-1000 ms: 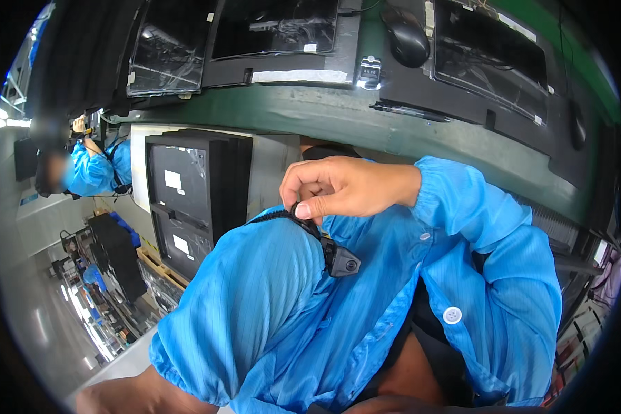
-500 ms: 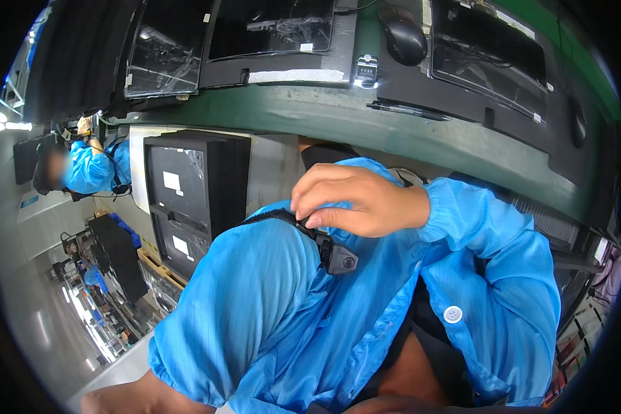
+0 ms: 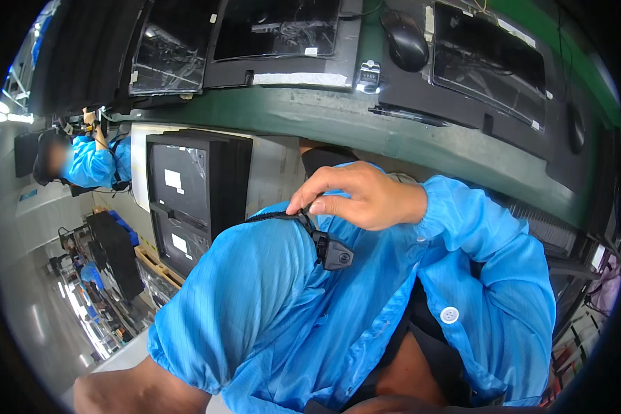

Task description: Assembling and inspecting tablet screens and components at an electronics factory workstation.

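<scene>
My right hand (image 3: pixel 366 196) reaches in from the right, its thumb and forefinger pinched on a black strap (image 3: pixel 272 216). The strap runs around my left sleeve (image 3: pixel 245 297), near the bend of the arm. Just below the fingertips, a small black device (image 3: pixel 337 255) with a round mark on its face hangs at the strap, against the blue jacket. My left arm is bent back toward the lower left. Only bare skin of my left hand or wrist (image 3: pixel 141 390) shows past the cuff at the lower edge; its fingers are out of sight.
Beyond my arms runs a green bench (image 3: pixel 276 103) with dark screen panels (image 3: pixel 490 65), a black mouse (image 3: pixel 405 43) and a small counter (image 3: pixel 369 76). Left of me stand black trays (image 3: pixel 221 179) holding film-covered panels. Another person in blue (image 3: pixel 90 162) works at the far left.
The pinching fingers of my right hand have shifted slightly left along the strap. The black device has tilted and moved a little left and up.
</scene>
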### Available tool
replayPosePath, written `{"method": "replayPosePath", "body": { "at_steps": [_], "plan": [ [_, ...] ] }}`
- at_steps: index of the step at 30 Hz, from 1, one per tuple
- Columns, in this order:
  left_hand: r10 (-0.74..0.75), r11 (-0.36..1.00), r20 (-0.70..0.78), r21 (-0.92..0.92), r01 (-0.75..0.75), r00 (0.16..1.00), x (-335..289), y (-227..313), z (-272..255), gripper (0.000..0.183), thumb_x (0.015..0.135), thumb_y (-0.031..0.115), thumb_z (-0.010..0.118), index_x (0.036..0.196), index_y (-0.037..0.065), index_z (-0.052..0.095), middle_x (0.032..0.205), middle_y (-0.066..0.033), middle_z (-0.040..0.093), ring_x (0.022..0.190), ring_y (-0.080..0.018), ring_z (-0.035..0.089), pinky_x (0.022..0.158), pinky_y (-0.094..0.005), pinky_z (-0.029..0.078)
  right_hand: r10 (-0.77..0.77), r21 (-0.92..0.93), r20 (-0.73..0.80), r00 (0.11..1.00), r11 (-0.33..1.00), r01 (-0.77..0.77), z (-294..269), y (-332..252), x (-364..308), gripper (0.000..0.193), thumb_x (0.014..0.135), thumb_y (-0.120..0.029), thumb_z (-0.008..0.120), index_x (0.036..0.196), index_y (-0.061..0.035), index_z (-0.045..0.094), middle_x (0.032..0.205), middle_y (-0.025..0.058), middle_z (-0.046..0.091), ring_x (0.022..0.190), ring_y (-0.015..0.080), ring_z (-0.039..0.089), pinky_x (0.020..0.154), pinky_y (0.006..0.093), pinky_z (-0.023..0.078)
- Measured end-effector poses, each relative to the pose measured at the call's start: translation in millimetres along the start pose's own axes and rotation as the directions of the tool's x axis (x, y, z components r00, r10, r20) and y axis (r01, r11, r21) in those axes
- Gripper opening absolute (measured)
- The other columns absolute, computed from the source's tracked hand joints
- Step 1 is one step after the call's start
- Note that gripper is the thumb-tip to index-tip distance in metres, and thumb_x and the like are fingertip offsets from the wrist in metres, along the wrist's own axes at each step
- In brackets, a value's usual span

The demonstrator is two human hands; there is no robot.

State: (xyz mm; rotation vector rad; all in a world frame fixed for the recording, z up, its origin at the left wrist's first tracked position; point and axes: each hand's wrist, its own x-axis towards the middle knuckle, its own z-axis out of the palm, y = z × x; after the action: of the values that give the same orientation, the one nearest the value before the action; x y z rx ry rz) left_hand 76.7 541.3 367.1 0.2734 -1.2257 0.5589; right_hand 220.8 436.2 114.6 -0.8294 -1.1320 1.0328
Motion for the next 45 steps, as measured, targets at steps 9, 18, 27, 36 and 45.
{"method": "replayPosePath", "body": {
  "at_steps": [9,18,27,36,45],
  "plan": [
    [0.142,0.949,0.165,0.256,-0.182,0.976,3,5,-2,0.014,0.097,0.013,0.060,0.086,0.004,0.064,0.073,-0.0061,0.058,0.062,-0.0151,0.050,0.054,-0.0319,0.034,-0.297,-0.147,-0.097,0.950,0.948,0.281,13,13,-14,0.018,0.097,-0.002,0.064,0.115,-0.0020,0.062,0.121,0.0133,0.067,0.108,0.0292,0.067,0.091,0.0388,0.055],
    [0.041,0.991,0.058,0.127,-0.049,0.997,-2,19,-8,0.013,0.095,0.007,0.057,0.092,-0.001,0.067,0.073,-0.0078,0.058,0.062,-0.0172,0.051,0.054,-0.0350,0.036,-0.401,-0.380,-0.120,0.908,0.864,0.331,25,18,-19,0.017,0.095,-0.003,0.066,0.111,-0.0025,0.061,0.111,0.0129,0.064,0.094,0.0280,0.064,0.082,0.0379,0.054],
    [0.107,0.963,0.076,0.239,-0.122,0.991,-6,20,-8,0.013,0.091,0.003,0.057,0.087,-0.003,0.067,0.073,-0.0098,0.059,0.061,-0.0191,0.051,0.055,-0.0373,0.038,-0.137,-0.149,-0.065,0.988,0.981,0.126,23,17,-8,0.017,0.094,-0.007,0.073,0.109,-0.0020,0.066,0.111,0.0116,0.065,0.099,0.0225,0.065,0.086,0.0350,0.053],
    [0.084,0.983,-0.033,0.165,-0.078,0.996,-5,33,-7,0.016,0.094,0.008,0.054,0.082,0.007,0.064,0.073,-0.0084,0.059,0.060,-0.0201,0.055,0.052,-0.0366,0.042,-0.059,-0.090,-0.015,0.998,0.994,0.057,20,24,-11,0.029,0.099,-0.011,0.066,0.127,-0.0015,0.068,0.119,0.0109,0.067,0.103,0.0232,0.066,0.089,0.0348,0.053],
    [0.095,0.995,-0.130,0.016,-0.093,0.987,4,39,-10,0.017,0.090,0.009,0.062,0.073,0.006,0.066,0.066,-0.0116,0.062,0.053,-0.0241,0.060,0.045,-0.0406,0.049,-0.232,-0.264,-0.035,0.972,0.940,0.215,23,24,-9,0.023,0.097,-0.006,0.067,0.120,0.0003,0.070,0.112,0.0133,0.069,0.096,0.0284,0.068,0.082,0.0359,0.056]
  ]
}}
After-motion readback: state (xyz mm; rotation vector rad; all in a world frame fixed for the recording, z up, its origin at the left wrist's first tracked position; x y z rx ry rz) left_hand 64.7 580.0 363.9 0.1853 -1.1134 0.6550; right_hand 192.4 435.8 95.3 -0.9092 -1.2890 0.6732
